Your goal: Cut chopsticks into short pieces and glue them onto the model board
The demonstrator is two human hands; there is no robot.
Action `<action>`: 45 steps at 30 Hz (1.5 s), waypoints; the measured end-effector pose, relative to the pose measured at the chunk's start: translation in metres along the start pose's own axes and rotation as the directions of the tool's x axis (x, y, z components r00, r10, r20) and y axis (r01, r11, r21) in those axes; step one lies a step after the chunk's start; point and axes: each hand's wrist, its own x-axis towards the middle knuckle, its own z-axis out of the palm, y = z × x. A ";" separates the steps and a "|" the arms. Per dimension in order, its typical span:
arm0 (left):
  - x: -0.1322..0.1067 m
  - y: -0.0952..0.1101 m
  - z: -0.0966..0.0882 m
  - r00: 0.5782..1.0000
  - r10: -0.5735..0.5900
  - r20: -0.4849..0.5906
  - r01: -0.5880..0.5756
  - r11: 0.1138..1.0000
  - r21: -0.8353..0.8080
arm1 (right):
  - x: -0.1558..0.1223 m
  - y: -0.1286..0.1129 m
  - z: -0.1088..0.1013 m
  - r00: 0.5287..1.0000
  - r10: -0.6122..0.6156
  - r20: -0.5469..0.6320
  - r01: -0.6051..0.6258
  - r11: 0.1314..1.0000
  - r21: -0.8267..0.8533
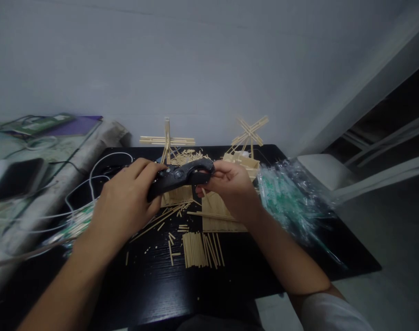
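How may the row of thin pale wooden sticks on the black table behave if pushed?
The row of thin pale wooden sticks may scatter on its right, where gaps show. Being slender and straight, each stick is probably light and stiff.

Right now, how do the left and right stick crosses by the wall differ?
The left cross makes an upright plus; the right cross is tilted into an X. The left cross is nearer the pile of cut pieces, the right cross nearer the plastic packaging. Both are built from pale sticks.

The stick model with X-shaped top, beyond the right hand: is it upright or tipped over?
Upright: the stick model has its crossed sticks raised high, with thin legs below them.
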 end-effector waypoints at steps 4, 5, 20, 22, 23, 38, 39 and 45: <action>0.000 0.001 0.000 1.000 0.001 0.001 -0.001 1.000 0.025 | 0.000 0.000 0.000 1.000 -0.016 0.020 0.015 0.999 0.035; 0.000 0.001 0.000 1.000 -0.006 0.005 0.006 1.000 0.030 | 0.000 0.000 0.000 0.999 -0.020 0.026 0.018 0.999 0.040; -0.003 0.004 0.009 0.999 0.012 -0.046 -0.007 0.993 0.116 | 0.000 0.001 0.000 0.999 -0.008 0.044 0.005 0.998 0.070; -0.003 0.003 0.008 0.998 0.018 -0.062 -0.011 0.993 0.114 | 0.000 0.001 0.000 0.999 -0.003 0.036 0.001 0.998 0.066; -0.002 0.003 0.008 0.998 0.022 -0.067 -0.015 0.994 0.109 | 0.000 0.001 0.001 0.999 -0.003 0.035 0.001 0.998 0.065; -0.001 0.005 0.004 0.999 0.005 -0.037 -0.003 0.998 0.056 | 0.000 0.002 0.000 0.998 -0.017 0.062 0.011 0.994 0.108; -0.001 0.005 0.004 0.999 0.010 -0.041 -0.007 0.998 0.060 | 0.000 0.002 0.000 0.998 -0.017 0.064 0.010 0.994 0.112; -0.001 0.007 0.004 0.999 0.010 -0.043 -0.007 0.998 0.068 | -0.001 0.000 0.000 0.999 -0.004 0.054 0.000 0.997 0.081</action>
